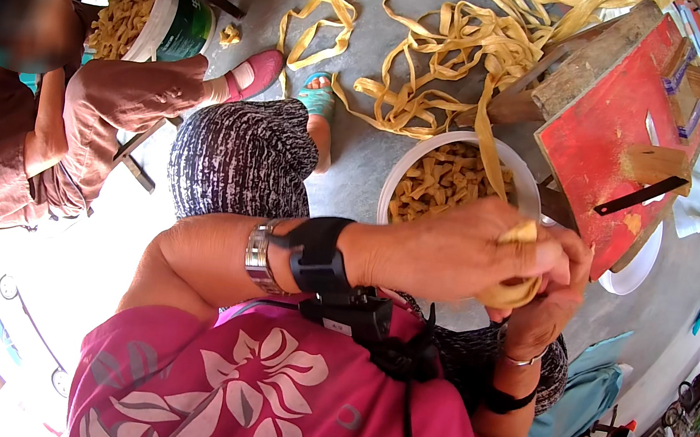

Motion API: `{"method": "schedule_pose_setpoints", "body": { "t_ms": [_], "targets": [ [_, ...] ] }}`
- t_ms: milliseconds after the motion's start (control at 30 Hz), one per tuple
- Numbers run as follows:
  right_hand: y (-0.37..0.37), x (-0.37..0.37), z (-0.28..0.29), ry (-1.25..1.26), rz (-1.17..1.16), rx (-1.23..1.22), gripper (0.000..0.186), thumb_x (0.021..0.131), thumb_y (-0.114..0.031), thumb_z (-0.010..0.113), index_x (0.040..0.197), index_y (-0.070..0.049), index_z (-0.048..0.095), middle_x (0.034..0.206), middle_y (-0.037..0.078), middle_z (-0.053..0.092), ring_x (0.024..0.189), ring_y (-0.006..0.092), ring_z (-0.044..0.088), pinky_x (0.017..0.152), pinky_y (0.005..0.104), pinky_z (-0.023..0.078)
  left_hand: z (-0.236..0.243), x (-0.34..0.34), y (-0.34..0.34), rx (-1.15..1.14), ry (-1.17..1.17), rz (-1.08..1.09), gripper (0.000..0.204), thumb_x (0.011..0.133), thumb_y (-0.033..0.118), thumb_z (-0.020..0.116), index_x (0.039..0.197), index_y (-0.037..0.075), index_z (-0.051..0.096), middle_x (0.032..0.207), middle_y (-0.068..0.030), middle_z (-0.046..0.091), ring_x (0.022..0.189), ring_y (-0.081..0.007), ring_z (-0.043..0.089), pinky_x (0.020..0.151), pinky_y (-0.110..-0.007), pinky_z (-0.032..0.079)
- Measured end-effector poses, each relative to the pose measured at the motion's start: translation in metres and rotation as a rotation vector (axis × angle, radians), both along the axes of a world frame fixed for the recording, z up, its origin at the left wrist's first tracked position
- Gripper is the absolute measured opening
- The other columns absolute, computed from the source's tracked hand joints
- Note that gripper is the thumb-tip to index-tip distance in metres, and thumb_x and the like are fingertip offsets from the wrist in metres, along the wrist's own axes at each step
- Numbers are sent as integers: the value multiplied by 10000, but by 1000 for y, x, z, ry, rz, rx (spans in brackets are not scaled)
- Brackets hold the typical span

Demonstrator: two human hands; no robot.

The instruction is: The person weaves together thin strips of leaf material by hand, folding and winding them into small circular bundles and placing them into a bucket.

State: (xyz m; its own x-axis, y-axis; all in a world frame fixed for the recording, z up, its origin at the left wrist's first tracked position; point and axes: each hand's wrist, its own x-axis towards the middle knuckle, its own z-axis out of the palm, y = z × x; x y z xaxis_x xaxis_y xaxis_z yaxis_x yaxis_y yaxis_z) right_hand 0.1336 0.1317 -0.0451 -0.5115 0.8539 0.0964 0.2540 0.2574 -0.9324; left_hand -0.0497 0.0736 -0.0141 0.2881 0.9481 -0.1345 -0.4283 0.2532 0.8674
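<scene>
My left hand (445,245) is closed around a folded pale yellow strip (512,288) that looks soft and flat. Its fingers meet those of my right hand (557,288), also closed on the strip's loop. The exact finger grip is partly blurred. Just beyond my hands stands a white bucket (387,190) with many small knotted yellow-brown pieces (440,182) inside. A long strip (487,144) hangs over the bucket's far rim, coming from a tangled heap of strips (481,49) on the floor.
Right of the bucket, a red slanted board (598,137) carries a dark blade (642,196) sticking out. A seated person (50,123) is at left, beside another bucket (166,21) of knotted pieces. A loose strip (316,26) lies on the grey floor.
</scene>
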Motion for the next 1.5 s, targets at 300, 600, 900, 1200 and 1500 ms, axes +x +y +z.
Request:
{"method": "schedule_pose_setpoints", "body": {
  "t_ms": [300, 600, 900, 1200, 1500],
  "targets": [
    [7, 30, -4, -139, -26, 35, 401, 913, -406, 484, 847, -14, 535, 686, 9, 482, 521, 59, 409, 475, 199, 295, -8, -22, 1, -86, -202, 206, 475, 964, 360, 411, 1046, -74, 586, 770, -58, 529, 607, -114, 509, 615, -308, 532],
    [0, 11, 3, -222, 132, -74, 237, 909, -245, 531, 888, -10, 538, 659, 16, 500, 500, 75, 438, 459, 221, 346, -16, -6, 0, -332, 184, 275, 289, 878, 295, 587, 831, 10, 588, 671, -21, 550, 526, -74, 502, 481, -232, 417],
    [1, -1, 7, -292, 264, 115, 226, 880, -216, 539, 853, 9, 544, 671, 110, 539, 523, 207, 501, 486, 302, 361, -39, 7, 1, 116, 242, 403, 138, 820, 139, 616, 797, 18, 552, 682, -10, 535, 651, -70, 504, 565, -238, 413],
    [23, 18, 52, -237, 245, 134, 246, 880, -188, 542, 735, 11, 541, 613, 114, 491, 530, 235, 496, 505, 306, 357, 3, -11, 23, 96, 141, 402, 45, 856, 29, 593, 864, 29, 548, 649, 8, 536, 453, -35, 453, 403, -184, 350],
    [46, 26, 82, 111, -179, -219, 311, 937, -250, 481, 721, -28, 510, 565, -37, 423, 481, 22, 341, 446, 184, 238, 17, 21, 89, 336, 346, 444, 74, 868, 102, 606, 851, 46, 560, 657, 30, 547, 505, -13, 481, 418, -162, 361]
  ]
}}
